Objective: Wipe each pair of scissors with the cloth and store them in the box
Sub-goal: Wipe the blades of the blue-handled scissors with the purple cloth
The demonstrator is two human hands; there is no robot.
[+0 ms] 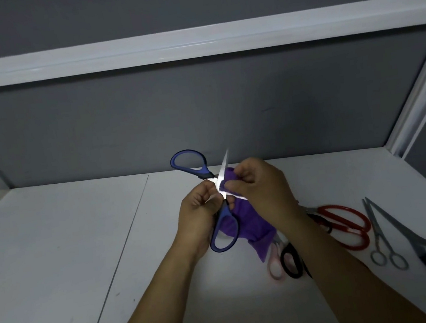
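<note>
Table's [57, 263] back edge: left hand [198, 212] grips scissors [208, 173], right hand [260, 182] pinches cloth [253, 226].

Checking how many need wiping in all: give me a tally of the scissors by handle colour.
Blue scissors: 1
Red scissors: 1
Pink scissors: 1
Small black scissors: 1
Large black scissors: 1
Grey metal scissors: 1
Total: 6; the right forearm may hide more.

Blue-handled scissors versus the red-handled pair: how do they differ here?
The blue-handled scissors are held up by the left hand, the right hand pressing purple cloth on a blade; the red-handled scissors lie untouched on the table. The blue pair's blades are spread open; the red pair's are mostly hidden behind the forearm. Both have looped handles.
</note>
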